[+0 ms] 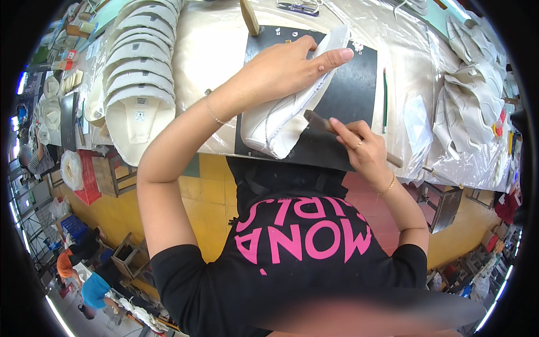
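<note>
"Well, where is the white shoe upper?"

"In the upper middle of the frame, slanting across a black mat on the plastic-covered table. Its narrow end points up and to the right, its wider end down and to the left."

"And the hands?"

"The left hand lies over the upper and holds it, thumb stretched along the edge; most of its fingers are bent out of sight, so I cannot tell how tightly they press. The right hand is closed around a wooden-handled tool, maybe a hammer, with one finger laid along it. The tool's dark head is just beside the upper's edge; whether they touch, I cannot tell."

"What lies around them?"

"Small pale scraps on the far part of the mat, a wooden handle at its upper left corner, and a dark green pencil to its right. A row of nested white pieces fills the upper left, and more pale pieces are heaped at the upper right."
</note>
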